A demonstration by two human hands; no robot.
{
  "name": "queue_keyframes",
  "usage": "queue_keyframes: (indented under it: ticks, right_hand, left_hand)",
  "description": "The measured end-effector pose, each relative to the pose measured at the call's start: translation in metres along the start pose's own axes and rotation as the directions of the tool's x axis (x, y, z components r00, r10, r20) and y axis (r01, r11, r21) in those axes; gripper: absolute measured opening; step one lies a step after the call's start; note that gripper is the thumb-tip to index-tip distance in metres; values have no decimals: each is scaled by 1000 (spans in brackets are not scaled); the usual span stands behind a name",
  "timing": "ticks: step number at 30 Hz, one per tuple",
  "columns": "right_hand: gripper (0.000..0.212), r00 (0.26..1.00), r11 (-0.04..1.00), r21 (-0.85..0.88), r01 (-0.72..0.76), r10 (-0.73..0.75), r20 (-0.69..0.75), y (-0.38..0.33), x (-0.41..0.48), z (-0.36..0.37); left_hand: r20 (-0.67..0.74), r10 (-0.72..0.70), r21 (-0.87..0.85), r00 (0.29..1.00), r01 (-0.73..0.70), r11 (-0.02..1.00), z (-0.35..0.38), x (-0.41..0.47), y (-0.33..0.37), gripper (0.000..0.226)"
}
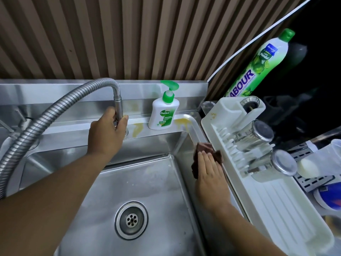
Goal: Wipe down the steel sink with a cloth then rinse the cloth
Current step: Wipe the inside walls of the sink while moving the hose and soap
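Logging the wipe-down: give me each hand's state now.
Left hand: curled round the faucet spout, gripping it.
Right hand: open and flat, pressing the brown cloth on the sink rim.

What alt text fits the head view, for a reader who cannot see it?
A right hand presses a brown cloth on the right rim of the sink, while the left hand grips the faucet. A soap bottle stands behind; a dish rack lies beside.

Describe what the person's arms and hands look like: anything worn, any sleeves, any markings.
The left hand and right hand are bare, with no gloves. No ring shows on the fingers, and there is no watch or bracelet at either wrist. Both forearms are uncovered to the edge of the picture, with no sleeve in view. No tattoos or other markings show.
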State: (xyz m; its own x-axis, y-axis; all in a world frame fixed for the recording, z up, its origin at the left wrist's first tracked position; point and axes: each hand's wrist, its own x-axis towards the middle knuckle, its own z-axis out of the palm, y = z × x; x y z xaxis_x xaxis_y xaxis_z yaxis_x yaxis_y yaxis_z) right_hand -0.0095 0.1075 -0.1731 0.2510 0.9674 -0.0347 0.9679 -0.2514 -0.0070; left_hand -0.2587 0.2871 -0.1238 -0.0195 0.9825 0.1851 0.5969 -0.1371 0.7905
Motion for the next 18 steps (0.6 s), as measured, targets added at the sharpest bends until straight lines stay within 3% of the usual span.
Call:
queue_keyframes:
  ticks: [3,8,12,18]
  right_hand:
    - [72,1000,999,44,-9,9,-1,-13,61,-5]
    - [89,994,995,98,-27,16,108,-39,156,-26]
    - [91,990,989,140,45,-63,127,-28,149,-31]
    - [85,993,996,34,-85,82,90,-33,131,-23]
  left_hand:
    - [-4,6,9,1000,-6,1000,0,1,-1,25]
    - [-5,13,11,1000,-13,1000,2,3,-4,24]
    - [-7,12,20,1000,-12,1000,2,2,-4,23]
    - [39,-43,14,998,42,999,-2,3,1,21]
